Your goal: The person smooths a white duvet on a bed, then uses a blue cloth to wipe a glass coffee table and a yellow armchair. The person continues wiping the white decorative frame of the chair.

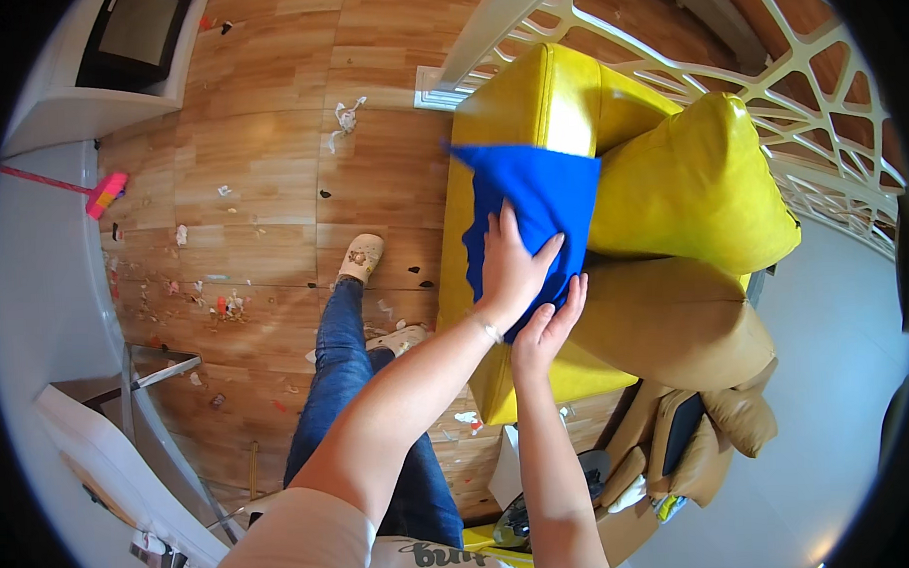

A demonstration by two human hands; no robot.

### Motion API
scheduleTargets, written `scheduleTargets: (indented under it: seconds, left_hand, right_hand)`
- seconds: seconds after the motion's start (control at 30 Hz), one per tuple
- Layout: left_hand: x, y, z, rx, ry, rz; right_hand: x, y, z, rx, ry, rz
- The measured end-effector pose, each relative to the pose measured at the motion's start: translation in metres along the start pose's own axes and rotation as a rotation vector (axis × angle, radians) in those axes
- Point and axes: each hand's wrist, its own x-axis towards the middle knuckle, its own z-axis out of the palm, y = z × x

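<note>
Your left hand flat, fingers spread on blue cloth, right hand open at its lower edge, yellow sofa beneath.

A bright blue cloth lies over the glossy yellow sofa; beside the sofa a tan cushion; left of the sofa, brown wood-patterned floor speckled with white scraps; a pink broom head farther left.
</note>
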Motion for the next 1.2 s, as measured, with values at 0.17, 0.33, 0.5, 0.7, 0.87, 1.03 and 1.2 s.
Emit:
scheduleTargets:
  seconds: [0.17, 0.33, 0.5, 0.7, 0.87, 1.03, 1.2]
  left_hand:
    - [0.081, 0.039, 0.000, -0.088, -0.084, -0.037]
    - [0.151, 0.058, 0.004, -0.044, -0.063, 0.034]
    - [0.139, 0.064, 0.011, 0.219, 0.026, 0.274]
    - [0.056, 0.031, 0.008, 0.560, -0.036, 0.567]
    - [-0.056, -0.005, 0.003, 0.636, -0.170, 0.708]
    - [-0.187, -0.046, -0.010, 0.729, -0.306, 0.627]
    - [-0.278, -0.125, -0.023, 1.004, -0.431, 0.813]
  right_hand:
    - [-0.006, 0.014, 0.009, -0.133, -0.003, -0.098]
    - [-0.008, 0.014, 0.012, -0.152, -0.005, -0.152]
    - [-0.008, 0.013, 0.008, 0.028, 0.091, -0.124]
    - [-0.024, 0.016, -0.010, 0.395, 0.254, 0.052]
    - [-0.089, 0.029, -0.052, 0.313, 0.217, 0.085]
    - [-0.171, 0.049, -0.095, 0.207, 0.140, 0.159]
    - [-0.217, 0.055, -0.107, 0.217, -0.051, 0.361]
